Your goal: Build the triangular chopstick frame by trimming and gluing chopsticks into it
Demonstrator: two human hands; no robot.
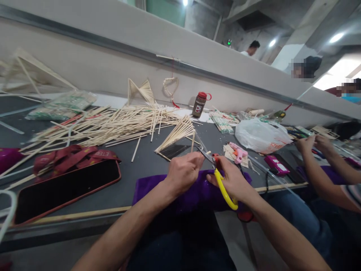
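My right hand (232, 177) grips a pair of yellow-handled scissors (225, 190), with their metal blades pointing up and left. Close beside it, my left hand (184, 167) is closed in a pinch. A short pale end of what looks like a thin wooden stick (208, 153) shows between its fingers and the blades; the rest is hidden. Both hands are above a purple towel (152, 188) at the table's front edge. Just beyond them stands a fan-like twisted frame of thin sticks (179, 135).
Loose sticks (113, 126) cover the table at the left, behind a phone (67, 190) and a red lanyard (73, 158). A bottle (199, 105), plastic bag (261, 135) and pink glue gun (238, 152) lie beyond my hands. A co-worker's hands (313, 145) are at the right.
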